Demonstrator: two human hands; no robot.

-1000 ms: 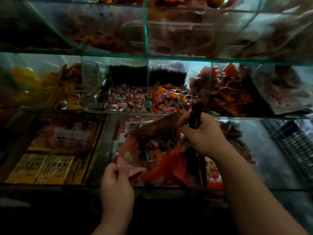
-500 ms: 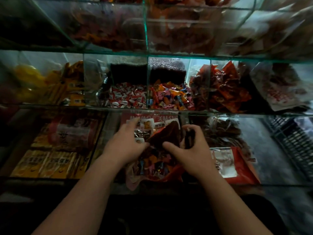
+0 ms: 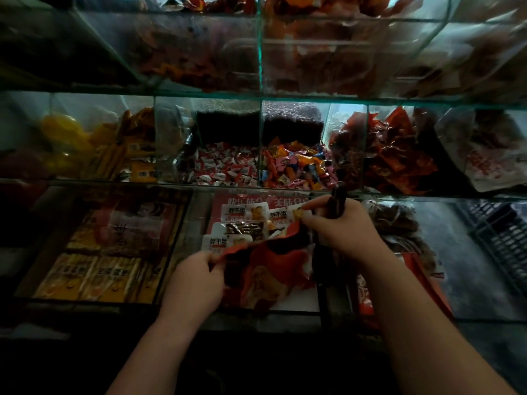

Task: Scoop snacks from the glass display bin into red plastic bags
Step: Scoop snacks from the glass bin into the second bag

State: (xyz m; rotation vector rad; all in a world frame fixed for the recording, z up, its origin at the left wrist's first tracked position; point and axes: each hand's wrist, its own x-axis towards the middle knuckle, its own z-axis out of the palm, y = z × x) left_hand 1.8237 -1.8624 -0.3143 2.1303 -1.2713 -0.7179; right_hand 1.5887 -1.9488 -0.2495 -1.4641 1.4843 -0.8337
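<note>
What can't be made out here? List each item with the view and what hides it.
Head view only:
- Inside of the red bag: dark and folded over, contents unreadable.
- The dark tool in the right hand: scoop or tongs unclear, working end lost in shadow.
- The top-shelf snacks: blurred behind glare on the glass.
- Fingers of the left hand: partly hidden behind the bag's edge.

Left hand (image 3: 196,277), right hand (image 3: 339,232) pinch red bag (image 3: 273,269).

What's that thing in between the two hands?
A red plastic bag, in the head view. The left hand pinches one edge; the right hand, gripping a dark tool, holds the other.
</note>
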